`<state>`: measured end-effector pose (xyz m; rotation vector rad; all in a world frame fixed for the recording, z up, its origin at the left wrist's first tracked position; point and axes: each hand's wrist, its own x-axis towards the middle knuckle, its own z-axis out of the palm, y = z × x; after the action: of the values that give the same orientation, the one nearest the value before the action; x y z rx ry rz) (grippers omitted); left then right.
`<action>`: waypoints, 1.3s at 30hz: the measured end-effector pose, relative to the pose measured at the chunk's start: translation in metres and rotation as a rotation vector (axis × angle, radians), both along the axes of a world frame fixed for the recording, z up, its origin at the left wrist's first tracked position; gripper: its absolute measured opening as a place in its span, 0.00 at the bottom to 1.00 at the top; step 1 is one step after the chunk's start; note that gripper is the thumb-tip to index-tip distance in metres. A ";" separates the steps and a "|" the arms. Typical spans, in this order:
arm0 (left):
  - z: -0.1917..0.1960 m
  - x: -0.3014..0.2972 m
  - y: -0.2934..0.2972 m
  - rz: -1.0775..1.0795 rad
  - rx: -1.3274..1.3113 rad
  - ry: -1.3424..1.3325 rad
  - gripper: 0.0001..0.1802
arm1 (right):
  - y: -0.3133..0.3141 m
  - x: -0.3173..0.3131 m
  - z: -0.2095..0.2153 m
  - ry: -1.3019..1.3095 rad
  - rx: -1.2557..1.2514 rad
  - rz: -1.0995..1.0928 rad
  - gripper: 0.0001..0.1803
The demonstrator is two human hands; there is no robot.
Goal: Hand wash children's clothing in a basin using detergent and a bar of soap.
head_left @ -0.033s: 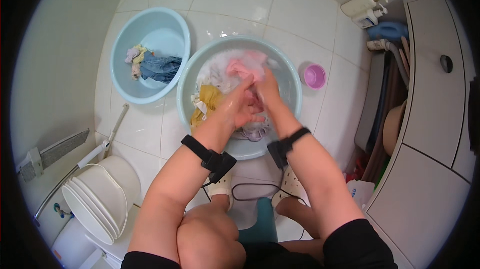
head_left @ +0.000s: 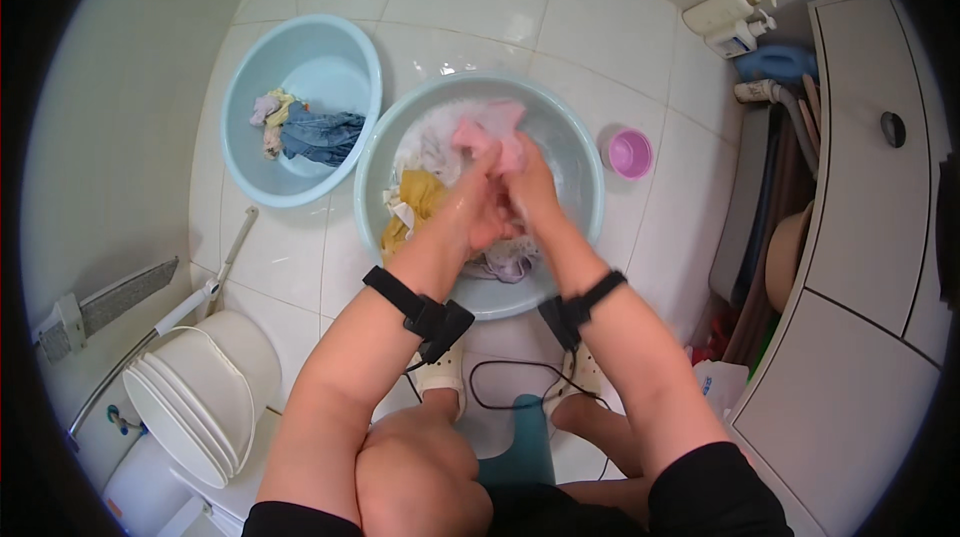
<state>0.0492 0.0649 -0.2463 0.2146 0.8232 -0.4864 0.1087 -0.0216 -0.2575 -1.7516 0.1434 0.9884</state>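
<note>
A wet pink cloth [head_left: 492,125] is bunched between my hands in a large pale-blue basin [head_left: 585,137] of sudsy water. My left hand [head_left: 484,209] has its fingers curled against the near end of the cloth. From the right, my right hand [head_left: 531,182] grips the cloth, its fingers partly hidden behind the hand. A mustard-yellow garment [head_left: 424,195] lies in the water left of my left hand. Below my hands a pale, patterned cloth [head_left: 508,267] is partly submerged. White foam [head_left: 425,142] covers the water at the far left of the basin.
A second blue basin [head_left: 240,162] at the far left holds blue denim [head_left: 320,132] and small pale clothes. A pink cup [head_left: 629,153] stands right of the wash basin. A white bucket [head_left: 240,357] is at the near left; a grey cabinet [head_left: 860,187] lines the right.
The pink cloth has shifted slightly between my hands. My left fingers have curled inward, and my right hand has moved a little nearer to me.
</note>
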 end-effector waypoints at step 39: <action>0.003 0.015 -0.018 0.074 0.383 0.201 0.36 | -0.021 0.021 -0.051 -0.248 -0.705 0.701 0.24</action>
<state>0.0645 0.0473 -0.2430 0.4925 1.1154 -0.2797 0.1300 -0.0428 -0.3088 -2.6525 -0.3499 1.2911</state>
